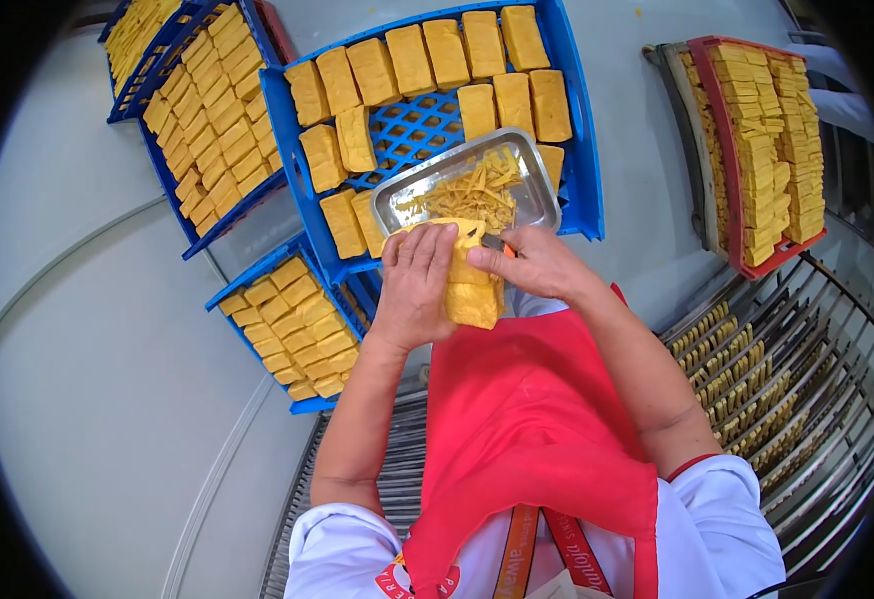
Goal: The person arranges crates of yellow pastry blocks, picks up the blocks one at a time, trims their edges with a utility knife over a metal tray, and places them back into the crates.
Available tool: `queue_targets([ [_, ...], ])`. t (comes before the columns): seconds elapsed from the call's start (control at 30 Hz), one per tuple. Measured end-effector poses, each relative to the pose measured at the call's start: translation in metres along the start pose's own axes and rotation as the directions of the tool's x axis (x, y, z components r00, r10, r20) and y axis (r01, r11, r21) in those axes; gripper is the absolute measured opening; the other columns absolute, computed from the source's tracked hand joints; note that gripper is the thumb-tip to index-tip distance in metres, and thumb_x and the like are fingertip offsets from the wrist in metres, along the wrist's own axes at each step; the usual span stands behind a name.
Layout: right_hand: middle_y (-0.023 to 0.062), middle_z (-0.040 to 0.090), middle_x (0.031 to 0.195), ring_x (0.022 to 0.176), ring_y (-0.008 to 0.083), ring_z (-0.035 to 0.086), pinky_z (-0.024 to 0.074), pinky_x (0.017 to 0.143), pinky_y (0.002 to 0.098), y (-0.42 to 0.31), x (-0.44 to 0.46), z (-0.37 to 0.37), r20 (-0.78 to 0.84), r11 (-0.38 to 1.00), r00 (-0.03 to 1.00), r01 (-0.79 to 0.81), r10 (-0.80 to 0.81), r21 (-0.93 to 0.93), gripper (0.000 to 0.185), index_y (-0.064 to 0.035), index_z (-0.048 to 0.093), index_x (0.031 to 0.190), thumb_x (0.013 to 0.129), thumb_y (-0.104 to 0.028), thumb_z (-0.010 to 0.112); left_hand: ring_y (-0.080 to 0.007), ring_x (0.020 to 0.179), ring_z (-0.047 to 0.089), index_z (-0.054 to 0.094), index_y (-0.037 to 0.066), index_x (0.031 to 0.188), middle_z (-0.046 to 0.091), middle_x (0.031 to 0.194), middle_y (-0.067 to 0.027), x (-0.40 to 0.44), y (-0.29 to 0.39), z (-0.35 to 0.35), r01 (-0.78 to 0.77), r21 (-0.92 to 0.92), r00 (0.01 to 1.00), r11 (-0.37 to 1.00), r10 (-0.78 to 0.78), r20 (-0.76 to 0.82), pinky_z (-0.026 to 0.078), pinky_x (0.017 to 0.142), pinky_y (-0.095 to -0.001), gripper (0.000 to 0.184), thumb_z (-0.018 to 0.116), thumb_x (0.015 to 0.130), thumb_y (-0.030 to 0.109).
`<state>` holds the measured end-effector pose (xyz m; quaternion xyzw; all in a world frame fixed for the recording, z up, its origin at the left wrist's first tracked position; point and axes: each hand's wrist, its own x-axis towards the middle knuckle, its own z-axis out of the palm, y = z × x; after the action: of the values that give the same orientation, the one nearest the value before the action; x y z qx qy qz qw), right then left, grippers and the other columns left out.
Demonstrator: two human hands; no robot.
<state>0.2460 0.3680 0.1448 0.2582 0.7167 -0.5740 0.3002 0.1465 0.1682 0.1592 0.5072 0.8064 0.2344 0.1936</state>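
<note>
My left hand (419, 285) is wrapped over a golden-yellow loaf of bread (475, 301), holding it tilted in front of the red apron. My right hand (542, 265) is closed around a small knife (494, 242) with a bit of orange on its handle. The blade lies against the upper end of the loaf, partly hidden by the fingers. Just beyond both hands, a shallow metal tray (389, 212) holds a pile of thin yellow crust strips (487, 188). That tray rests over a blue crate (582, 130) lined with whole loaves (410, 60).
More blue crates with packed yellow loaves or pieces stand at left, including a lower one (292, 324) and a taller one (207, 115). A red crate (708, 130) of stacked slices sits at right. Below it is a metal rack (786, 399) with rows of pieces.
</note>
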Motion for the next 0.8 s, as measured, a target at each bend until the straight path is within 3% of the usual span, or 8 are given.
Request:
queue_targets([
  [0.33, 0.0115, 0.057, 0.059, 0.059, 0.0186, 0.055, 0.0448, 0.056, 0.0376, 0.015, 0.006, 0.014, 0.059, 0.999, 0.997, -0.047, 0.047, 0.005, 0.071, 0.0030, 0.066, 0.074, 0.087, -0.067, 0.059, -0.0371, 0.126, 0.046, 0.035, 0.000, 0.146, 0.049, 0.133, -0.0199, 0.001, 0.002, 0.003, 0.073, -0.007, 0.977, 0.997, -0.070, 0.203, 0.030, 0.109, -0.0487, 0.108, 0.078, 0.049, 0.021],
  [0.4, 0.0039, 0.051, 0.057, 0.057, 0.0130, 0.050, 0.0398, 0.051, 0.0314, 0.015, 0.006, 0.012, 0.100, 0.943, 0.970, -0.238, 0.220, 0.232, 0.063, -0.0018, 0.065, 0.075, 0.092, -0.061, 0.056, -0.0383, 0.126, 0.046, 0.033, -0.001, 0.147, 0.049, 0.133, -0.0209, -0.001, 0.000, 0.006, 0.107, -0.005, 0.966, 0.994, -0.103, 0.239, 0.032, 0.108, -0.0488, 0.108, 0.078, 0.051, 0.021],
  [0.5, -0.0012, 0.048, 0.060, 0.056, 0.0096, 0.045, 0.0354, 0.050, 0.0263, 0.027, 0.010, 0.007, 0.036, 0.833, 0.954, -0.279, 0.299, 0.477, 0.052, -0.0058, 0.061, 0.077, 0.095, -0.054, 0.053, -0.0382, 0.122, 0.050, 0.035, 0.001, 0.146, 0.052, 0.131, -0.0202, -0.012, -0.022, 0.025, 0.436, -0.392, 0.899, 0.810, -0.366, 0.242, 0.036, 0.106, -0.0492, 0.100, 0.076, 0.057, 0.022],
  [0.53, -0.0012, 0.048, 0.060, 0.056, 0.0096, 0.045, 0.0354, 0.050, 0.0263, 0.031, 0.010, 0.005, 0.036, 0.834, 0.954, -0.278, 0.298, 0.477, 0.052, -0.0058, 0.061, 0.077, 0.095, -0.054, 0.053, -0.0369, 0.121, 0.051, 0.038, 0.003, 0.144, 0.053, 0.130, -0.0189, -0.012, -0.028, 0.030, 0.607, -0.747, 0.748, 0.273, -0.516, 0.419, 0.038, 0.106, -0.0484, 0.093, 0.075, 0.061, 0.025],
  [0.57, -0.0005, 0.049, 0.062, 0.057, 0.0105, 0.046, 0.0370, 0.050, 0.0283, 0.035, 0.010, 0.004, -0.043, 0.853, 0.956, -0.237, 0.289, 0.465, 0.051, -0.0048, 0.061, 0.078, 0.096, -0.052, 0.052, -0.0357, 0.120, 0.053, 0.041, 0.005, 0.143, 0.055, 0.129, -0.0176, -0.012, -0.034, 0.035, 0.515, -0.765, 0.591, -0.386, -0.487, 0.643, 0.039, 0.106, -0.0477, 0.087, 0.073, 0.066, 0.027],
  [0.67, 0.0037, 0.052, 0.063, 0.059, 0.0161, 0.052, 0.0406, 0.053, 0.0338, 0.045, 0.010, 0.008, -0.213, 0.959, 0.967, -0.081, 0.143, 0.273, 0.049, -0.0036, 0.061, 0.081, 0.097, -0.049, 0.051, -0.0369, 0.119, 0.053, 0.051, 0.012, 0.134, 0.056, 0.128, -0.0154, -0.004, -0.044, 0.023, 0.327, -0.506, 0.507, -0.798, -0.303, 0.807, 0.034, 0.100, -0.0639, 0.076, 0.061, 0.071, 0.052],
  [0.73, 0.0072, 0.053, 0.063, 0.059, 0.0207, 0.055, 0.0427, 0.055, 0.0372, 0.038, 0.006, 0.009, -0.279, 0.996, 0.960, 0.032, -0.009, 0.078, 0.047, -0.0033, 0.061, 0.082, 0.097, -0.047, 0.051, -0.0377, 0.119, 0.052, 0.052, 0.013, 0.133, 0.055, 0.129, -0.0151, 0.000, -0.044, 0.026, 0.327, -0.478, 0.469, -0.815, -0.300, 0.831, 0.032, 0.099, -0.0662, 0.077, 0.059, 0.070, 0.056],
  [0.8, 0.0208, 0.064, 0.077, 0.077, 0.0406, 0.063, 0.0495, 0.068, 0.0470, 0.028, 0.001, 0.011, -0.250, 0.945, 0.928, 0.217, -0.277, -0.243, 0.043, -0.0040, 0.064, 0.086, 0.097, -0.043, 0.050, -0.0385, 0.119, 0.051, 0.052, 0.014, 0.133, 0.054, 0.130, -0.0148, 0.003, -0.042, 0.030, 0.330, -0.445, 0.425, -0.832, -0.290, 0.857, 0.030, 0.097, -0.0686, 0.078, 0.057, 0.070, 0.060],
])
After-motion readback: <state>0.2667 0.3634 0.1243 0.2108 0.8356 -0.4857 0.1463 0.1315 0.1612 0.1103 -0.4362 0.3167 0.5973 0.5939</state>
